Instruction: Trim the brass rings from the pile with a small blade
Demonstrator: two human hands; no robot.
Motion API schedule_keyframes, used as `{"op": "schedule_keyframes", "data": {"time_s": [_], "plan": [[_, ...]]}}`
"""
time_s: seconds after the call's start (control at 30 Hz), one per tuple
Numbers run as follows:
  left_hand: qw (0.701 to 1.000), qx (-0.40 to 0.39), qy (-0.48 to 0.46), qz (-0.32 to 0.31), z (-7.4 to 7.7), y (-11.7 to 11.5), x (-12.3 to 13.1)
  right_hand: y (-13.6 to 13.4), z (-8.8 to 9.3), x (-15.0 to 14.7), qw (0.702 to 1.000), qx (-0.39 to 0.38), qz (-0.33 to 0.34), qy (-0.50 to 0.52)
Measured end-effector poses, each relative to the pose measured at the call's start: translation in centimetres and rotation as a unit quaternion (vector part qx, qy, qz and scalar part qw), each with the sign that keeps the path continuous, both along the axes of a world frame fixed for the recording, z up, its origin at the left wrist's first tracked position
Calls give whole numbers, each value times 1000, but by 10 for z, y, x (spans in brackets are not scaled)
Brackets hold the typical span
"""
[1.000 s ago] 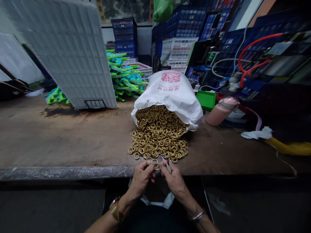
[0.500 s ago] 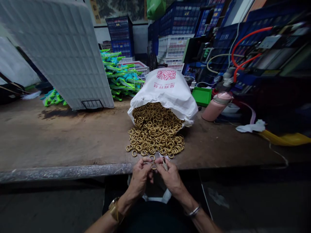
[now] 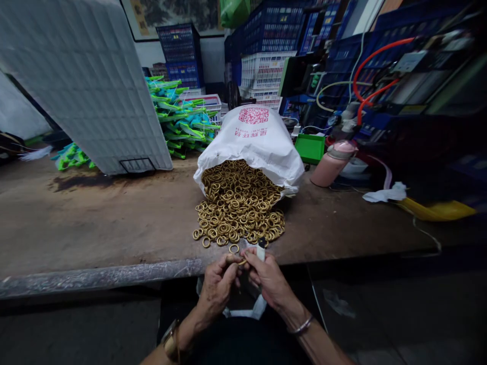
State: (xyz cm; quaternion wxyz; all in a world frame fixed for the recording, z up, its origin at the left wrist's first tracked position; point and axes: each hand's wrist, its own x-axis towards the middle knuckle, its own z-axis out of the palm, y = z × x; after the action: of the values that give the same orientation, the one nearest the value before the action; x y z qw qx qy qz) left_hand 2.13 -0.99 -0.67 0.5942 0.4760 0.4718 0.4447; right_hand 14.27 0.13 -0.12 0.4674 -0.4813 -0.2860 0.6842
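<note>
At the table's front edge my left hand pinches a gold-coloured ring between thumb and fingers. My right hand is closed close beside it, its fingertips at the ring's other side. A small white tool with a black end sticks up from my right hand; its kind is not clear. One loose ring lies just beyond my fingertips. Behind it a pile of gold rings spills out of a white sack lying on its side with its mouth toward me.
A tall grey ribbed panel stands on the wooden table at left, with green and blue plastic pieces behind it. On the right are a pink bottle, a green tray and red hoses. Stacked crates stand at the back.
The view has shifted slightly. The white tool in my right hand now points more upright. Both hands stay together, and the ring between them shows more clearly.
</note>
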Motion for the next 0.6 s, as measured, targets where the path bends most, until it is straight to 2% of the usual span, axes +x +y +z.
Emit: {"op": "schedule_keyframes", "data": {"time_s": [0.27,0.4,0.6], "plan": [[993,-88,-69,-35,2,4,1,0,-10,0,983,75,35,-161],[986,-102,-105,-76,-5,5,-3,1,-6,-1,980,85,59,-168],[978,-115,-160,-73,-12,2,-5,2,-5,-2,978,85,75,-175]]}}
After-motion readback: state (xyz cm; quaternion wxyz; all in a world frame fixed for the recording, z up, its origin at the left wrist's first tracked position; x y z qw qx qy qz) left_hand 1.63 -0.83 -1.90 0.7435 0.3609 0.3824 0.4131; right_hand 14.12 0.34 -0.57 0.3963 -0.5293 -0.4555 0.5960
